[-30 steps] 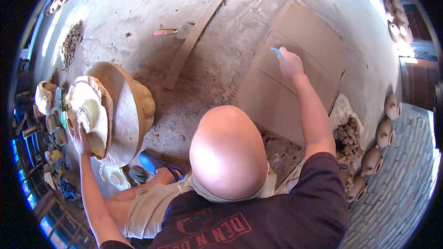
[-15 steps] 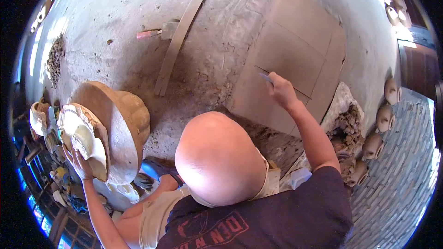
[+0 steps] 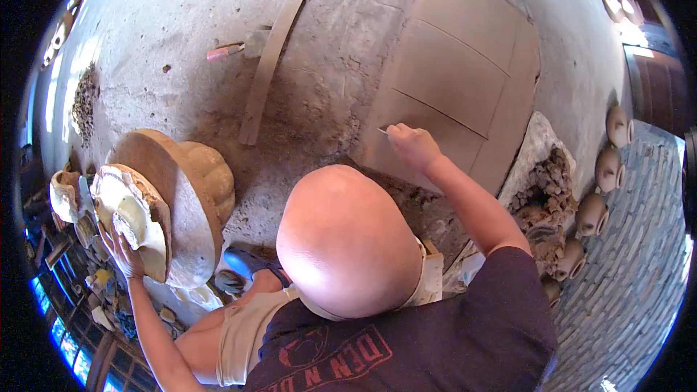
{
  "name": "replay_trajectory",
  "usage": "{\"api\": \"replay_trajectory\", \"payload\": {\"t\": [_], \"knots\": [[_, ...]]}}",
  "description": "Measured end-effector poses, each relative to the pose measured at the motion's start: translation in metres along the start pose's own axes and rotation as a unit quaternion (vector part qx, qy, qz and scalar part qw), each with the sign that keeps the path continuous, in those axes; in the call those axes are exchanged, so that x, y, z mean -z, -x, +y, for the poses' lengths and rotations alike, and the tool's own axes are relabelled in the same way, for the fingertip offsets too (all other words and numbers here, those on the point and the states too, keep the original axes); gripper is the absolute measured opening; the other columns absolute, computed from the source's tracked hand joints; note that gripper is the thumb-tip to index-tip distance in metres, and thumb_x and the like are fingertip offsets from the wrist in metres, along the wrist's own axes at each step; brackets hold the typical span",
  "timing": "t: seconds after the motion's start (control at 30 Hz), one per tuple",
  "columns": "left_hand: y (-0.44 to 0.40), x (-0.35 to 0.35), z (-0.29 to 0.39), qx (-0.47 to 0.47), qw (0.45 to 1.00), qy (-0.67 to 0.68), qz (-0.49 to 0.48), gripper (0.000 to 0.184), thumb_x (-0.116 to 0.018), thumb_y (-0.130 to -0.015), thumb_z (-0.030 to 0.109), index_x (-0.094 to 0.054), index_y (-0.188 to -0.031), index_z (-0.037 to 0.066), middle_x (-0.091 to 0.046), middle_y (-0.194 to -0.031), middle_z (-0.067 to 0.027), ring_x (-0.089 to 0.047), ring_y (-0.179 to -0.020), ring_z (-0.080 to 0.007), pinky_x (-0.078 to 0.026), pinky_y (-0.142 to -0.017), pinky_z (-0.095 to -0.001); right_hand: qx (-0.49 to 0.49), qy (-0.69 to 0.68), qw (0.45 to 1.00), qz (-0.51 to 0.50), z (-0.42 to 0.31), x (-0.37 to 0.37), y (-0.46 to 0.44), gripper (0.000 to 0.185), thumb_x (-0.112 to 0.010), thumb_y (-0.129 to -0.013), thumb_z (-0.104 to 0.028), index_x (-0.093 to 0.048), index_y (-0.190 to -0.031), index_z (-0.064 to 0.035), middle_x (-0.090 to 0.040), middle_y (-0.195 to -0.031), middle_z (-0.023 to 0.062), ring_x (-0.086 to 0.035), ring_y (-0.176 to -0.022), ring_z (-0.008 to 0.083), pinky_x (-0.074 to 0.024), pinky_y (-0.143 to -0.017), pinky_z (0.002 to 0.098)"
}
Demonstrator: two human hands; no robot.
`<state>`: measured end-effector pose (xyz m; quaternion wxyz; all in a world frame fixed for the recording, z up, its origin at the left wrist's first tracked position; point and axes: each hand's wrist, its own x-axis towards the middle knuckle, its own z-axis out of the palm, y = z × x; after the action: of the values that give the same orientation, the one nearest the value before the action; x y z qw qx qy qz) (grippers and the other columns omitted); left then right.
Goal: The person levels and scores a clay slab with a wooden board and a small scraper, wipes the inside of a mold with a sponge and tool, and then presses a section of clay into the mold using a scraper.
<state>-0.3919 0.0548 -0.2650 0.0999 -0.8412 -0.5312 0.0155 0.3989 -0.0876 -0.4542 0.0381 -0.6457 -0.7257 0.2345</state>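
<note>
A flat brown clay slab [image 3: 443, 65] lies on the floor, scored with several straight lines. Over its near left part is my right hand [image 3: 414, 147], closed around a thin blade [image 3: 382, 130]; only a short pale tip shows past the fingers. On the left, my left hand [image 3: 125, 255] lies with fingers stretched out against the edge of a white plaster mould [image 3: 149, 243]. That mould sits on a broad round wheel [image 3: 196, 236], which appears tilted in this view.
A long wooden strip [image 3: 272, 58] lies beyond the wheel, next to a pink-handled scraper [image 3: 225, 51]. Clay scraps [image 3: 548, 185] heap to the slab's right, with several clay pots [image 3: 592, 214] behind. My bare knee [image 3: 348, 239] fills the middle foreground.
My right hand has moved left and nearer to me with the blade, away from the scored line, which now shows more fully. My left hand stays on the mould.
</note>
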Motion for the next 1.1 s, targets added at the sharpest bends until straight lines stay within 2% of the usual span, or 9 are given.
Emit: {"api": "replay_trajectory", "payload": {"t": [0.03,0.13,0.27,0.33,0.43,0.63,0.83,1.03,1.1], "knots": [[-0.003,0.000,-0.004,-0.041,0.998,-0.042,-0.011,0.062,-0.021,-0.113,0.044,-0.044,-0.155,0.004,-0.027,-0.166,-0.0211,-0.023,-0.156,-0.0379,-0.020,-0.126,-0.0476,-0.001,0.000,1.000,-0.001,0.000,0.000,0.000,0.007,-0.058,-0.092,-0.012,-0.054,-0.091,-0.0067,-0.065,-0.087,0.0163,-0.070,-0.073,0.0387,-0.0578,-0.065,0.0495],[-0.002,-0.001,0.013,0.104,0.991,0.078,0.024,0.066,-0.019,-0.113,0.047,-0.045,-0.152,0.002,-0.033,-0.165,-0.0135,-0.022,-0.156,-0.0376,-0.020,-0.127,-0.0479,0.004,-0.006,1.000,0.000,-0.002,-0.001,-0.001,0.008,-0.058,-0.090,-0.013,-0.057,-0.094,-0.0061,-0.067,-0.089,0.0177,-0.072,-0.073,0.0395,-0.0599,-0.065,0.0497],[0.004,-0.010,-0.014,-0.090,0.995,-0.025,0.037,0.056,-0.046,-0.107,0.027,-0.032,-0.160,0.013,-0.036,-0.165,-0.0094,-0.024,-0.155,-0.0417,-0.024,-0.125,-0.0529,0.014,-0.021,1.000,-0.002,-0.009,0.009,0.003,0.011,-0.061,-0.088,-0.013,-0.059,-0.097,-0.0058,-0.068,-0.091,0.0184,-0.073,-0.075,0.0388,-0.0603,-0.066,0.0485],[-0.002,0.001,0.005,-0.159,0.983,0.013,0.086,0.075,-0.060,-0.100,0.011,-0.023,-0.164,0.022,-0.037,-0.165,-0.0101,-0.025,-0.154,-0.0441,-0.026,-0.124,-0.0558,0.015,-0.013,1.000,-0.017,-0.012,0.009,0.001,0.014,-0.062,-0.087,-0.013,-0.060,-0.099,-0.0058,-0.068,-0.091,0.0181,-0.073,-0.077,0.0378,-0.0607,-0.066,0.0472],[-0.002,0.005,0.006,-0.141,0.988,-0.017,0.062,0.108,-0.071,-0.083,-0.005,-0.012,-0.165,0.034,-0.032,-0.167,-0.0129,-0.028,-0.152,-0.0468,-0.030,-0.121,-0.0588,0.011,0.013,0.999,-0.048,-0.013,0.008,-0.004,0.019,-0.064,-0.086,-0.014,-0.062,-0.103,-0.0063,-0.069,-0.094,0.0172,-0.074,-0.079,0.0364,-0.0612,-0.067,0.0451],[0.000,0.000,0.001,-0.114,0.992,0.021,0.054,0.106,-0.071,-0.084,-0.007,-0.015,-0.164,0.034,-0.018,-0.170,-0.0201,-0.030,-0.152,-0.0469,-0.034,-0.119,-0.0588,-0.005,0.018,0.997,-0.070,-0.017,0.014,-0.003,0.023,-0.064,-0.087,-0.016,-0.064,-0.108,-0.0072,-0.070,-0.099,0.0174,-0.075,-0.086,0.0357,-0.0615,-0.070,0.0444],[-0.013,0.012,0.017,-0.146,0.987,-0.031,0.064,0.081,-0.046,-0.103,0.000,-0.006,-0.164,0.036,-0.040,-0.162,-0.0127,-0.030,-0.151,-0.0475,-0.031,-0.120,-0.0602,-0.043,-0.015,0.997,-0.063,-0.014,0.023,0.014,0.018,-0.062,-0.089,-0.017,-0.062,-0.103,-0.0057,-0.070,-0.097,0.0198,-0.074,-0.085,0.0390,-0.0604,-0.071,0.0480],[-0.010,0.006,0.008,-0.103,0.993,-0.027,0.041,0.085,-0.051,-0.103,0.005,-0.002,-0.163,0.039,-0.039,-0.163,-0.0126,-0.030,-0.151,-0.0478,-0.030,-0.120,-0.0610,-0.087,-0.044,0.993,0.063,0.005,0.028,0.017,0.014,-0.058,-0.091,-0.018,-0.057,-0.095,-0.0051,-0.069,-0.090,0.0220,-0.072,-0.081,0.0428,-0.0592,-0.068,0.0528],[-0.006,-0.009,-0.015,-0.133,0.988,-0.043,0.061,0.061,-0.044,-0.107,0.026,-0.020,-0.164,0.023,-0.035,-0.165,-0.0151,-0.025,-0.154,-0.0444,-0.024,-0.124,-0.0559,-0.086,-0.020,0.990,0.105,0.024,0.044,0.007,0.013,-0.056,-0.093,-0.018,-0.056,-0.094,-0.0050,-0.068,-0.090,0.0228,-0.071,-0.080,0.0438,-0.0588,-0.066,0.0536]]}}
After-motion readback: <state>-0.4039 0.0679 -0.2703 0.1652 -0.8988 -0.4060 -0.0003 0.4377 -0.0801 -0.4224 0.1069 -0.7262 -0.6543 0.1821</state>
